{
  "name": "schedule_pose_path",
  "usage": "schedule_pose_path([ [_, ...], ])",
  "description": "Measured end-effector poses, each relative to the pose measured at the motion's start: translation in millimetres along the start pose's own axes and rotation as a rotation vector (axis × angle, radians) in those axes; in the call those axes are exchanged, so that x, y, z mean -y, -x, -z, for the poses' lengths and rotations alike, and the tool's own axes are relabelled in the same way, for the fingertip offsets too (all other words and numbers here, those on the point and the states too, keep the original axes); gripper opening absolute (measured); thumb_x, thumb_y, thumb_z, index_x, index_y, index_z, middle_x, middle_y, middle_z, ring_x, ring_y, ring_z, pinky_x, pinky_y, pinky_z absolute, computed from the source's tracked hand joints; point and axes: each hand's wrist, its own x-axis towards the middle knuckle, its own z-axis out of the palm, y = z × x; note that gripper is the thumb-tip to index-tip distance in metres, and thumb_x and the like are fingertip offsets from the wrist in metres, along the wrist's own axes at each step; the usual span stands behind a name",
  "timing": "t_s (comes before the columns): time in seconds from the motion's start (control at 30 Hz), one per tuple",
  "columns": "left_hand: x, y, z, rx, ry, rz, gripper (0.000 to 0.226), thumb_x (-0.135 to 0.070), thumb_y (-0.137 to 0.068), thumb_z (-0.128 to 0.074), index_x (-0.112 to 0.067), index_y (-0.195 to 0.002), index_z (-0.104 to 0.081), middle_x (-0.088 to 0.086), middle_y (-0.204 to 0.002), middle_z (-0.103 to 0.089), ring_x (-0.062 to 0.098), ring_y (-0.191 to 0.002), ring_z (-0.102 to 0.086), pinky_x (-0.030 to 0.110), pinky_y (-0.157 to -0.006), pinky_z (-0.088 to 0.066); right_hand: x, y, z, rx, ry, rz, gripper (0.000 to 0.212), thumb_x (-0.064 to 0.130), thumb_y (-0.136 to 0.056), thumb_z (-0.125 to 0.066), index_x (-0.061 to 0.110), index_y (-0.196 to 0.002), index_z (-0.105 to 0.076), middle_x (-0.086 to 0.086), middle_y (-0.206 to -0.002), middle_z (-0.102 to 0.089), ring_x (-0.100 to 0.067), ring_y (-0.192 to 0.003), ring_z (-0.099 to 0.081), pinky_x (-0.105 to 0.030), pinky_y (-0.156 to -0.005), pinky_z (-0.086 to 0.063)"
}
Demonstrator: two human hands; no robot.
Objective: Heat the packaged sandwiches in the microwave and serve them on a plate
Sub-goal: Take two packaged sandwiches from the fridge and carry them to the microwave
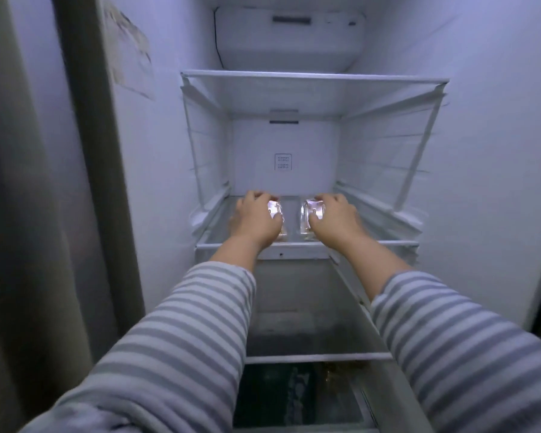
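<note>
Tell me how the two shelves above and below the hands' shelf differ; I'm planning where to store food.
The upper shelf sits high, brightly lit, and nothing shows on it; the lower shelf lies in shadow beneath the sleeves, with dark items dimly visible below it. The upper shelf shows in full width; the lower shelf is partly hidden by the arms. Both are flat, pale-edged shelves.
</note>
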Motion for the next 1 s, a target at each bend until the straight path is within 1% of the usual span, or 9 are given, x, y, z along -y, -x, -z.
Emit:
schedule_pose_path([
  [0.17,7,-28,-24,0.033,0.052,0.114,0.046,-0.036,-0.088,-0.059,-0.038,-0.132,-0.050,-0.001,-0.156,-0.014,0.032,-0.136,-0.030,0.040,-0.108,-0.032,-11,-36,-28,0.002,-0.101,-0.113,0.053,0.038,-0.093,-0.047,0.033,-0.144,-0.032,-0.008,-0.152,-0.023,-0.037,-0.131,-0.037,-0.042,-0.105,-0.034],
  [0.3,15,-34,-38,0.109,0.045,0.202,0.067,-0.048,-0.080,-0.065,-0.046,-0.140,-0.034,0.001,-0.157,0.001,0.033,-0.129,-0.044,0.040,-0.104,-0.037,-15,-47,-40,0.050,-0.143,-0.152,0.063,0.050,-0.091,-0.050,0.042,-0.147,-0.023,-0.014,-0.154,-0.017,-0.036,-0.131,-0.042,-0.040,-0.104,-0.034],
  [0.37,18,-35,-39,0.140,0.056,0.237,0.074,-0.044,-0.080,-0.064,-0.046,-0.144,-0.027,0.005,-0.157,-0.003,0.030,-0.129,-0.046,0.038,-0.103,-0.037,-14,-49,-44,0.055,-0.141,-0.177,0.066,0.055,-0.088,-0.051,0.043,-0.146,-0.023,-0.015,-0.153,-0.017,-0.037,-0.129,-0.044,-0.041,-0.104,-0.035],
  [0.43,21,-37,-37,0.155,0.049,0.248,0.080,-0.040,-0.080,-0.063,-0.045,-0.147,-0.020,0.008,-0.153,-0.015,0.027,-0.133,-0.041,0.039,-0.103,-0.036,-14,-50,-46,0.069,-0.117,-0.200,0.070,0.057,-0.085,-0.054,0.044,-0.146,-0.021,-0.014,-0.151,-0.022,-0.038,-0.128,-0.044,-0.042,-0.103,-0.038],
  [0.53,25,-40,-34,0.164,0.009,0.260,0.088,-0.043,-0.078,-0.064,-0.045,-0.149,-0.012,0.011,-0.149,-0.028,0.029,-0.132,-0.041,0.039,-0.101,-0.038,-11,-50,-49,0.077,-0.070,-0.219,0.075,0.050,-0.083,-0.057,0.044,-0.147,-0.019,-0.012,-0.142,-0.040,-0.034,-0.124,-0.048,-0.040,-0.097,-0.043],
  [0.6,26,-39,-35,0.152,0.013,0.268,0.089,-0.043,-0.077,-0.065,-0.045,-0.149,-0.012,0.010,-0.144,-0.036,0.029,-0.128,-0.045,0.038,-0.099,-0.040,-9,-50,-50,0.045,-0.068,-0.230,0.074,0.043,-0.080,-0.058,0.043,-0.146,-0.023,-0.008,-0.136,-0.050,-0.031,-0.121,-0.051,-0.038,-0.092,-0.045],
  [0.73,26,-34,-27,0.067,0.116,0.294,0.089,-0.041,-0.069,-0.068,-0.048,-0.146,-0.024,-0.001,-0.132,-0.053,0.021,-0.114,-0.057,0.037,-0.096,-0.048,-4,-45,-44,-0.003,-0.131,-0.287,0.073,0.038,-0.078,-0.062,0.044,-0.143,-0.030,-0.002,-0.135,-0.054,-0.030,-0.119,-0.054,-0.034,-0.088,-0.045],
  [0.83,20,-21,-12,0.047,0.147,0.282,0.090,-0.043,-0.066,-0.069,-0.048,-0.145,-0.026,-0.002,-0.132,-0.054,0.021,-0.111,-0.059,0.041,-0.095,-0.050,1,-34,-32,-0.007,-0.162,-0.303,0.073,0.040,-0.077,-0.065,0.045,-0.142,-0.034,0.000,-0.138,-0.052,-0.028,-0.123,-0.051,-0.035,-0.092,-0.044],
  [1.0,5,19,24,0.036,0.106,0.232,0.087,-0.045,-0.070,-0.070,-0.047,-0.145,-0.026,-0.001,-0.139,-0.048,0.021,-0.124,-0.051,0.039,-0.099,-0.045,18,15,-1,-0.040,-0.159,-0.295,0.071,0.040,-0.075,-0.065,0.044,-0.140,-0.038,0.000,-0.138,-0.052,-0.027,-0.124,-0.051,-0.037,-0.096,-0.043],
])
